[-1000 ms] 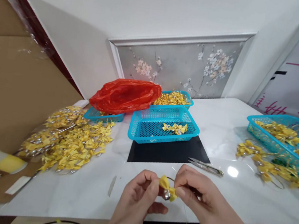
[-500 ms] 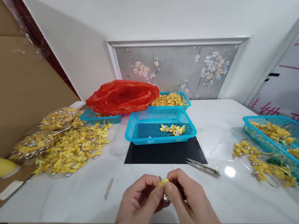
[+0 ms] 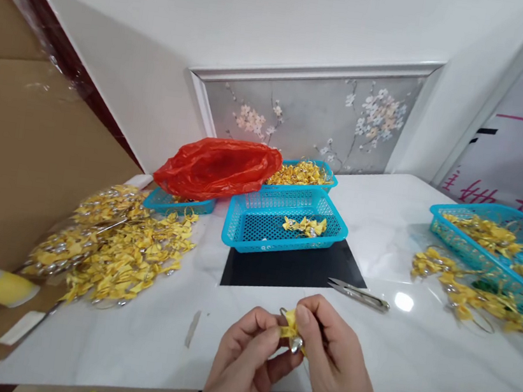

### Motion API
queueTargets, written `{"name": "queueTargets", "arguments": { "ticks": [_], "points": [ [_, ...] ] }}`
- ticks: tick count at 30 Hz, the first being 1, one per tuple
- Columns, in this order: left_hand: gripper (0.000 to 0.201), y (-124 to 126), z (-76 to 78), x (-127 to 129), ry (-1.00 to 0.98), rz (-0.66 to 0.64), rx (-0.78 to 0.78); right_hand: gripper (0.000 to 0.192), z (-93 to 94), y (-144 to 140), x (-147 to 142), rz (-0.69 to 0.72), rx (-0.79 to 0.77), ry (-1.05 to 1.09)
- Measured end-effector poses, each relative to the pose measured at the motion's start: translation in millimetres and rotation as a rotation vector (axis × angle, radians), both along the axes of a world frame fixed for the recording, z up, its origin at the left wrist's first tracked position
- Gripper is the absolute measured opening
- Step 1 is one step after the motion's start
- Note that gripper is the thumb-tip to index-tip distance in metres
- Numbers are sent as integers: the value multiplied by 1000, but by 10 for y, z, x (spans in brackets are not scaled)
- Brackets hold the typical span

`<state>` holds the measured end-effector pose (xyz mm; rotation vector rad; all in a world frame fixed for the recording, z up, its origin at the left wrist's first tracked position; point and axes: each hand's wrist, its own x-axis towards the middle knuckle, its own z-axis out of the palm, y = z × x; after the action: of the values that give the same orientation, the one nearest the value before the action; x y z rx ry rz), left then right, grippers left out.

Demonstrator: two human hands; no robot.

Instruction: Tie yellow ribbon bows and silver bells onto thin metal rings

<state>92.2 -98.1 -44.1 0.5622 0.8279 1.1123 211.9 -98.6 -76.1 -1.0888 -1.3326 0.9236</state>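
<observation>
Yellow bow [image 3: 291, 324] with small silver bell [image 3: 296, 344] sits pinched between left hand [image 3: 246, 364] and right hand [image 3: 333, 366], fingertips of both closed on it, above the near worktop [image 3: 141, 341] edge. Compared with one second ago, the bow is bunched and mostly covered by fingers; snips [image 3: 358, 294] lie unmoved beyond.

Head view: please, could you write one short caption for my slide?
Both hands, left hand and right hand, pinch a small yellow bow with a silver bell above the white table, near thread snips.
</observation>
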Motion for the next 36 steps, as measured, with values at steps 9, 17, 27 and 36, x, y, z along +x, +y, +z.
{"name": "queueTargets", "arguments": {
  "ticks": [9,17,27,36],
  "points": [
    [10,-54,-5,12,408,144,402,22,15,-24,30,-49,187,-180],
    [13,8,-36,-28,469,75,435,21,-10,-2,24,-54,289,-223],
    [11,2,-116,-29,-150,-147,-256,26,7,17,55,34,144,-190],
    [27,32,19,-123,241,-92,75,24,153,53,195,208,-26,-162]
  ]
}}
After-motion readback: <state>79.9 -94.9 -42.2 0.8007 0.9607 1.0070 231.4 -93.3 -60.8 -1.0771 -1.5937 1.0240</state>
